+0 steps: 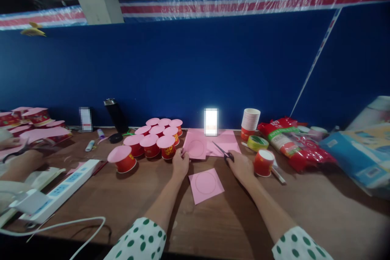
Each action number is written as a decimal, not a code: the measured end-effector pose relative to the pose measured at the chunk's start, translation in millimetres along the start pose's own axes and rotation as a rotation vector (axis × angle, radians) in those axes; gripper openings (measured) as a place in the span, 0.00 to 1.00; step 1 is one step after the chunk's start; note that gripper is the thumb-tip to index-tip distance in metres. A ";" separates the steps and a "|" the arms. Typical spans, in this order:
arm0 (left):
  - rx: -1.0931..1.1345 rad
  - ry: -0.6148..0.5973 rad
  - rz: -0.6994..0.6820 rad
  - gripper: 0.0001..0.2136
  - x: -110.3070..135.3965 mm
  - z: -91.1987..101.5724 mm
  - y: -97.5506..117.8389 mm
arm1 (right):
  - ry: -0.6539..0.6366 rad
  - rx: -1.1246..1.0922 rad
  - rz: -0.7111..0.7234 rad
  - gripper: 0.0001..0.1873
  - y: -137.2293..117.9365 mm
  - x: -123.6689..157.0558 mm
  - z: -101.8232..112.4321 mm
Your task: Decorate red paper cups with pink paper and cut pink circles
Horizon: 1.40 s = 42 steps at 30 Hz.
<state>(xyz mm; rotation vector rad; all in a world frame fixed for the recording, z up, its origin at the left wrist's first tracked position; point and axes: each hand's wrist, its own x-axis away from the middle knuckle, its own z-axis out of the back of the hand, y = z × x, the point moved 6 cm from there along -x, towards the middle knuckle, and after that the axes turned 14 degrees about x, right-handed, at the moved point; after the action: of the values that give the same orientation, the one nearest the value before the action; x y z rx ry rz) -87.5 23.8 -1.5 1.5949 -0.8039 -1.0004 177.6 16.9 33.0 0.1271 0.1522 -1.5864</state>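
Pinched in my left hand (pixel 181 164) is the left edge of a pink paper square (pixel 196 148) with a circle drawn on it. My right hand (pixel 240 165) grips dark-handled scissors (pixel 222 152), their blades pointing left toward the paper and apart from each other or not, I cannot tell. Behind them lies a larger pink sheet (pixel 228 142). Another pink square with a drawn circle (pixel 206 184) rests on the table between my forearms. Left of my left hand stand several red paper cups (pixel 150 146) topped with pink paper discs.
A red cup (pixel 263 163), a tape roll (pixel 257 143) and a cup stack (pixel 250 120) stand right, near a red plastic package (pixel 297 142). Left are a power strip (pixel 62 191), a black thermos (pixel 115 115) and a co-worker's hand (pixel 26 164). A lit phone (pixel 211 122) stands behind.
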 end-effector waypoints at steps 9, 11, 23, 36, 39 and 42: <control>-0.005 -0.016 -0.004 0.09 0.8 0.3 1.4 | 0.000 -0.034 0.030 0.16 -4.3 1.7 1.6; -0.004 -0.019 -0.006 0.10 0.6 0.2 0.3 | 0.000 -0.040 0.028 0.16 -4.7 2.1 1.2; 0.001 -0.015 0.006 0.10 0.1 0.5 -1.1 | 0.043 -0.294 -0.019 0.18 4.0 -4.3 -5.7; 0.050 -0.025 -0.011 0.09 0.3 -2.1 2.7 | 0.069 -0.696 -0.063 0.16 6.5 -10.7 -12.7; 0.059 -0.021 -0.014 0.10 0.5 -1.7 2.9 | 0.087 -0.690 -0.084 0.15 9.9 -8.5 -12.2; 0.066 -0.015 -0.014 0.10 0.7 -1.2 2.5 | 0.109 -0.710 -0.101 0.14 12.3 -7.3 -12.7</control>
<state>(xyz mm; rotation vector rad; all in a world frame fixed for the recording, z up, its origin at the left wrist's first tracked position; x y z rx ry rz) -86.1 23.0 0.9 1.6532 -0.8441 -1.0061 189.8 26.1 21.5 -0.3529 0.8020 -1.5389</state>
